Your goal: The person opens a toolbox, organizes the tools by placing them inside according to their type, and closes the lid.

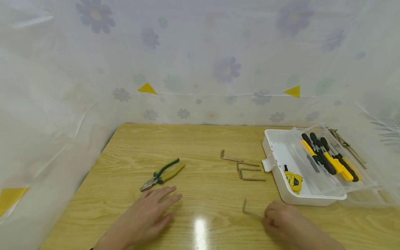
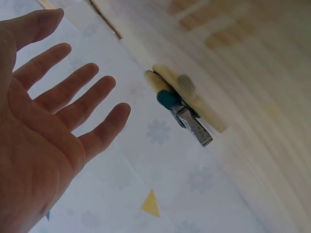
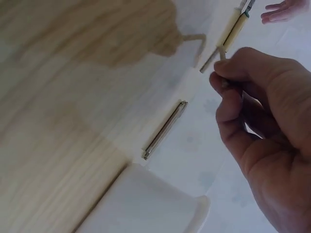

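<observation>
My right hand (image 1: 281, 217) pinches the long arm of a bent hex key (image 1: 250, 211) between thumb and fingers, its short arm pointing away over the table. In the right wrist view the hex key (image 3: 210, 60) sticks out past the fingertips. Several more hex keys (image 1: 250, 169) lie in a loose column beyond that hand, left of the white case. My left hand (image 1: 145, 215) is spread with nothing in it, just on the near side of the pliers (image 1: 160, 175). Those pliers have green and yellow handles and lie with their jaws toward the near left.
At the right stands a white case (image 1: 307, 200) with a clear lid. Inside are a yellow tape measure (image 1: 293, 182) and, seen through the lid, several screwdrivers (image 1: 339, 166). More metal keys (image 1: 351, 149) show at its far right. Flower-patterned sheeting (image 1: 193, 52) encloses the wooden table (image 1: 200, 139).
</observation>
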`<state>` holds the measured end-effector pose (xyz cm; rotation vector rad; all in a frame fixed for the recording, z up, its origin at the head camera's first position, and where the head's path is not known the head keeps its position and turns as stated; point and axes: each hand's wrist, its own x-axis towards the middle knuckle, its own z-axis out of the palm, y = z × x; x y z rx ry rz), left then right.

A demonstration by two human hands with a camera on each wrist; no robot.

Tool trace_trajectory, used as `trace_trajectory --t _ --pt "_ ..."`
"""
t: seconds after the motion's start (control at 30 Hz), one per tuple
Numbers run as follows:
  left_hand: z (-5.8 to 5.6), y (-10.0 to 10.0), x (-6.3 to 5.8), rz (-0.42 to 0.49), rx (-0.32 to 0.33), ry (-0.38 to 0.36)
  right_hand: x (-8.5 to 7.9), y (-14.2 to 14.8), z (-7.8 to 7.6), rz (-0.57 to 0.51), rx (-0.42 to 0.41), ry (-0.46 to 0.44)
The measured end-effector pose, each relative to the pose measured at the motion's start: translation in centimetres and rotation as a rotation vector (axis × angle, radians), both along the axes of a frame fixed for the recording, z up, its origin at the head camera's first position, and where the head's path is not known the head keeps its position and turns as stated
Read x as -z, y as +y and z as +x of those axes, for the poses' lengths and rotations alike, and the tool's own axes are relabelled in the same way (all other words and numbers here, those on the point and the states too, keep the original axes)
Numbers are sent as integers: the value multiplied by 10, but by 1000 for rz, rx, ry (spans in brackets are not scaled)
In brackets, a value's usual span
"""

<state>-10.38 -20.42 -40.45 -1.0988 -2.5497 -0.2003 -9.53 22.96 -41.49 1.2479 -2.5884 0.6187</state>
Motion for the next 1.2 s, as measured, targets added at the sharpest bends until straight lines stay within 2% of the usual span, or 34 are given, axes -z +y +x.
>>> trace_trajectory --t 0.13,0.3,0.47,0.57,0.7,0.87,0.97,1.0,1.07,1.2 --pt "-1 0 -1 7 2 -1 0 0 -3 -112 -34 114" --pt "-2 2 -2 6 2 -7 -3 3 -5 -125 22 252" --pt "-3 2 -2 6 -4 -21 -11 11 -13 -206 65 457" --pt "-6 2 -1 1 -16 -44 -20 21 -18 -245 134 554" --pt "-12 1 0 -4 -31 -88 -34 39 -22 -252 304 638" --pt "-16 5 -4 -17 -11 -179 -48 67 -20 -243 556 595" --pt "-15 12 -7 -39 24 -199 -54 87 -22 -267 650 584" --pt "-14 14 -7 -49 39 -195 -55 95 -23 -275 674 587" --pt "-11 20 -6 -56 68 -169 -57 108 -24 -315 774 543" --pt "-4 29 -3 -43 123 -117 -62 131 -26 -406 1004 384"
